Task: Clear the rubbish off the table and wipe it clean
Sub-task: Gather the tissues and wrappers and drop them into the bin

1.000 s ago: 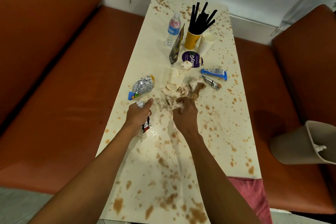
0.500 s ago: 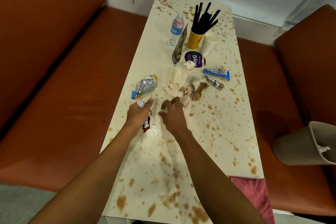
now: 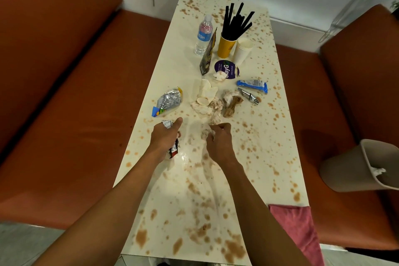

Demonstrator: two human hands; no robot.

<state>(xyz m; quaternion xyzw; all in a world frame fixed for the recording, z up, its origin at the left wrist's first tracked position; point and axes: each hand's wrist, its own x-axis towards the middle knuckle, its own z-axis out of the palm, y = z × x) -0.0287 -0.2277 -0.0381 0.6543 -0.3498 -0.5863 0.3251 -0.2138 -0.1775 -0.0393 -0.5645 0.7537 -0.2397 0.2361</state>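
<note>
Both arms reach out over the stained table (image 3: 254,157). The left hand (image 3: 166,137) is closed in a fist round a bunch of wrappers (image 3: 174,150), thumb stretched forward; a white end sticks out by the thumb and a dark red end hangs below the palm. The right hand (image 3: 218,143) hovers just beside it, fingers curled in and pinching a scrap of dirty tissue (image 3: 212,131) low over the tabletop.

Right ahead of the right hand lies the heap of soiled tissues (image 3: 206,108), with a crushed paper cup (image 3: 206,92) on its far edge and a brown wad (image 3: 232,106) next to it. A foil packet (image 3: 169,101) lies ahead of the left hand. Further right are a blue wrapper (image 3: 252,84) and a small silver wrapper (image 3: 249,95). Beyond stand a water bottle (image 3: 203,34), a dark pouch (image 3: 208,54), a yellow cup (image 3: 225,46) full of black straws (image 3: 236,20), a white cup (image 3: 243,51), and a purple lid (image 3: 228,67) with a small tissue ball (image 3: 219,75) on it.

A pink cloth (image 3: 295,229) hangs over the near right corner, and a beige bin (image 3: 354,166) lies tilted on the right bench (image 3: 302,84)
</note>
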